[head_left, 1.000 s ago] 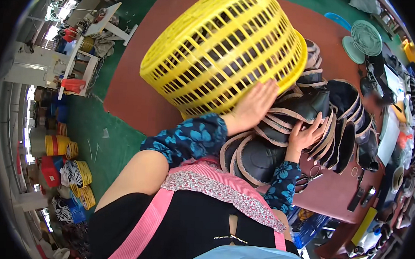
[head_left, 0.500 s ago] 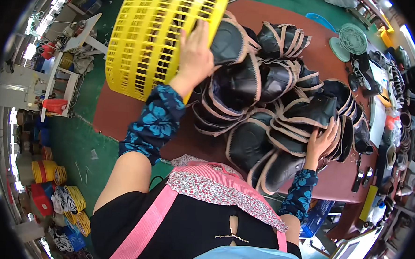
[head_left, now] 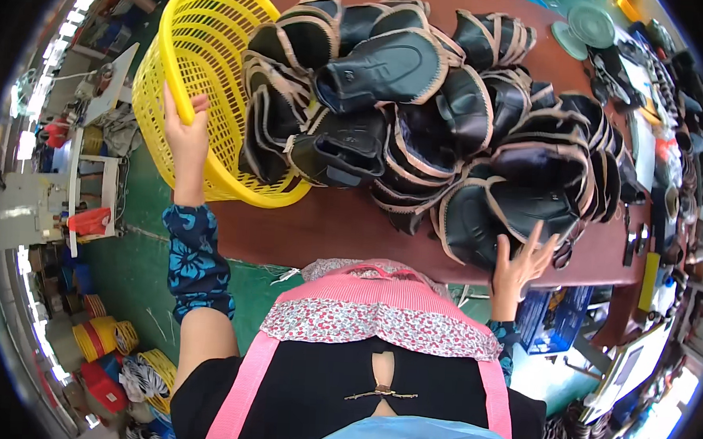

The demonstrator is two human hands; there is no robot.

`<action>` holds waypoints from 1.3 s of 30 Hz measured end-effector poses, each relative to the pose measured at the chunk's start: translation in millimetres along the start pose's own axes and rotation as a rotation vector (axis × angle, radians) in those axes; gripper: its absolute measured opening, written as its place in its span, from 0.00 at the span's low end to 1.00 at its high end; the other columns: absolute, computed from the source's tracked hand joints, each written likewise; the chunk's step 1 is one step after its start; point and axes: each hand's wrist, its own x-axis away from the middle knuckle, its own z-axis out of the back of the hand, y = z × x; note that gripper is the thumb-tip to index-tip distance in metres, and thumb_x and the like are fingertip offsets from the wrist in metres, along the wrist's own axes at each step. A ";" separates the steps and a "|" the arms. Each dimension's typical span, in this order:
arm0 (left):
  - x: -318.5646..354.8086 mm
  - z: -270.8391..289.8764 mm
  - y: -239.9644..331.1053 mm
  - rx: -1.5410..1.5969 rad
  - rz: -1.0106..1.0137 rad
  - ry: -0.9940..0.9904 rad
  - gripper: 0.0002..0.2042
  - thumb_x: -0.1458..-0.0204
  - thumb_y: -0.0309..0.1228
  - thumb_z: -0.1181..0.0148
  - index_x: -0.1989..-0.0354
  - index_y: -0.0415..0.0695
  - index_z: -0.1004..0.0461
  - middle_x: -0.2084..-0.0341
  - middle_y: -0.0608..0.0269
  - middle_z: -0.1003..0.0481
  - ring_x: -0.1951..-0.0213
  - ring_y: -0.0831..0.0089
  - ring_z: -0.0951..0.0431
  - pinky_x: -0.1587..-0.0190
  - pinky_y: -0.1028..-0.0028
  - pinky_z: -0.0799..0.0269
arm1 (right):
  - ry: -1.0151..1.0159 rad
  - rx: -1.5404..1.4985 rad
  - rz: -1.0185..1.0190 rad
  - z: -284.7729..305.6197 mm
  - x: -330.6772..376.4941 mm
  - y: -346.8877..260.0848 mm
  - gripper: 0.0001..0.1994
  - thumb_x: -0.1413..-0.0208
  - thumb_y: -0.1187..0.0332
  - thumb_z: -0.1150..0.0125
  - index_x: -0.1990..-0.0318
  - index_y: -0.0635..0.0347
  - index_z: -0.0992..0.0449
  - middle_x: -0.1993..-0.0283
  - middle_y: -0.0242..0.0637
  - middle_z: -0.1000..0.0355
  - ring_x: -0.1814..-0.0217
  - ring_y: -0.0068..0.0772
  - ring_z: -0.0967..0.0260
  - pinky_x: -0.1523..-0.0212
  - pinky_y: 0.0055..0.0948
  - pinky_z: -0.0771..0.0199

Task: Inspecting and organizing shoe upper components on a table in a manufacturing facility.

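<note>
A yellow plastic basket (head_left: 169, 63) lies tipped at the left of the table, its mouth facing right. My left hand (head_left: 186, 135) is closed around the rim on its near left side. Black leather shoe uppers (head_left: 387, 70) with tan edges form a big heap, from the basket's mouth across the table. Some of them still lie partly inside the basket's lower rim. At the heap's near right side is my right hand (head_left: 518, 268), its fingers spread beside a rounded black upper (head_left: 471, 222). It grips nothing; whether the fingertips touch the uppers I cannot tell.
The red-brown table (head_left: 287, 236) has its near edge just in front of my apron. A green fan (head_left: 590, 27) stands at the far right. Below the table's right side is a blue crate (head_left: 557, 318). More yellow baskets (head_left: 95, 337) stand on the floor at left.
The basket has swung down and left, so its open inside now shows, with more uppers spilled at its mouth. My right hand has come off the uppers toward the table's near edge.
</note>
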 end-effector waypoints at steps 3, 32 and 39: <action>-9.7 -3.5 12.9 -0.023 0.045 -0.020 0.44 0.40 0.13 0.41 0.13 0.41 0.50 0.48 0.54 0.17 0.53 0.72 0.16 0.53 0.74 0.20 | -0.139 0.044 0.016 -34.8 47.6 10.7 0.55 0.43 0.30 0.28 0.12 0.38 0.45 0.09 0.63 0.67 0.09 0.73 0.69 0.21 0.82 0.60; 97.7 12.9 68.5 -0.974 -0.077 0.321 0.40 0.42 0.34 0.34 0.20 0.41 0.38 0.42 0.47 0.22 0.36 0.52 0.24 0.23 0.41 0.47 | 0.071 -0.018 0.107 -110.7 23.6 34.7 0.32 0.26 0.44 0.46 0.16 0.27 0.36 0.09 0.54 0.58 0.10 0.66 0.58 0.24 0.91 0.67; 235.9 242.7 -0.1 -0.040 0.099 0.678 0.27 0.39 0.16 0.38 0.29 0.37 0.29 0.52 0.65 0.23 0.51 0.75 0.21 0.45 0.72 0.22 | 0.202 -0.058 0.137 -95.6 61.3 13.6 0.35 0.28 0.46 0.38 0.19 0.48 0.33 0.13 0.59 0.47 0.15 0.70 0.47 0.22 0.73 0.48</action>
